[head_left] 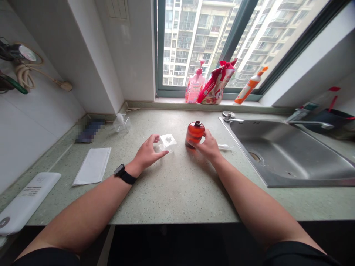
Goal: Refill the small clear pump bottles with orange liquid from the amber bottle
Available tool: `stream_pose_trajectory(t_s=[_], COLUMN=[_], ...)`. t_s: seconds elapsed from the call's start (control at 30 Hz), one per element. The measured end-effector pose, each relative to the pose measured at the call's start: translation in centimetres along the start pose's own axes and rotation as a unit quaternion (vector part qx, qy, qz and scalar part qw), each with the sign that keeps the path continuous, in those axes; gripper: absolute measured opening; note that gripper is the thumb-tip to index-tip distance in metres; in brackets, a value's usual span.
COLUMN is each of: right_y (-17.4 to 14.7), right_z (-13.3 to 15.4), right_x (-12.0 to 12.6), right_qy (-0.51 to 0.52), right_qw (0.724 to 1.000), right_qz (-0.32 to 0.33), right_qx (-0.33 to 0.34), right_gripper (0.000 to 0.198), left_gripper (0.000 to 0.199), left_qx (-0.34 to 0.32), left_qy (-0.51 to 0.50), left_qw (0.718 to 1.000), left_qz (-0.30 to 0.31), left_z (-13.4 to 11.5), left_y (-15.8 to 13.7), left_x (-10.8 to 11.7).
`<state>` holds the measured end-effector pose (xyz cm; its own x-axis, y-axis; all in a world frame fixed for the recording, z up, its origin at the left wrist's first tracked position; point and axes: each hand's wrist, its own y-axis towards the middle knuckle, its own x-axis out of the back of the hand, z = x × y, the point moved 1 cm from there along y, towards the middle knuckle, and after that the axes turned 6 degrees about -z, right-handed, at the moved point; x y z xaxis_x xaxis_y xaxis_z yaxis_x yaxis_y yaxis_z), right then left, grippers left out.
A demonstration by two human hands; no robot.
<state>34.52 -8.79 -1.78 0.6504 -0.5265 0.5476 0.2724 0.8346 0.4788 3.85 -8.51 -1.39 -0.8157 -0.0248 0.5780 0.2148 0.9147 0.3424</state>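
My right hand [208, 146] is wrapped around the side of an amber bottle [195, 132]. The bottle stands upright on the counter, its neck uncapped. To the left, the thumb and fingers of my left hand [148, 150] reach around a small clear square container [168, 141] with a pale flat top and a round neck in its middle. My left thumb lies along its near side, while the other fingertips are partly hidden behind it. A slim clear-and-white plastic piece [225, 147], perhaps a pump top, lies just beyond my right wrist.
A steel sink [294, 155] is set into the counter at right. Left on the counter [172, 195] are a white packet [93, 166], a white power bank [30, 199], a blurred dark object [90, 130] and a clear plastic container [122, 124]. A pink pump bottle [195, 87] stands on the windowsill.
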Motion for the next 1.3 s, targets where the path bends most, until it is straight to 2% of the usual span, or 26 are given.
stream_pose_trajectory(t_s=[0.27,0.53,0.87,1.3], right_y=[-0.1,-0.5,-0.6,-0.9], right_z=[0.1,0.9,1.3,1.5], right_x=[0.1,0.3,0.3,0.1], right_qy=[-0.005,-0.052,-0.067,-0.097], right_qw=[0.996,0.993,0.985,0.978], right_qz=[-0.004,0.006,0.013,0.016], right_qx=[0.087,0.109,0.157,0.186], right_gripper=[0.073,0.068,0.065,0.062], left_gripper=[0.069,0.071,0.071,0.069], left_qx=[-0.06,-0.131,-0.139,-0.157], left_qy=[-0.029,-0.028,-0.019,-0.011], left_qw=[0.997,0.99,0.989,0.987], left_qz=[-0.026,-0.049,-0.042,-0.032], left_z=[-0.2,-0.3,-0.5,-1.5], left_y=[-0.3,-0.5,-0.5,-0.8], left_x=[0.2,0.0,0.0,0.1])
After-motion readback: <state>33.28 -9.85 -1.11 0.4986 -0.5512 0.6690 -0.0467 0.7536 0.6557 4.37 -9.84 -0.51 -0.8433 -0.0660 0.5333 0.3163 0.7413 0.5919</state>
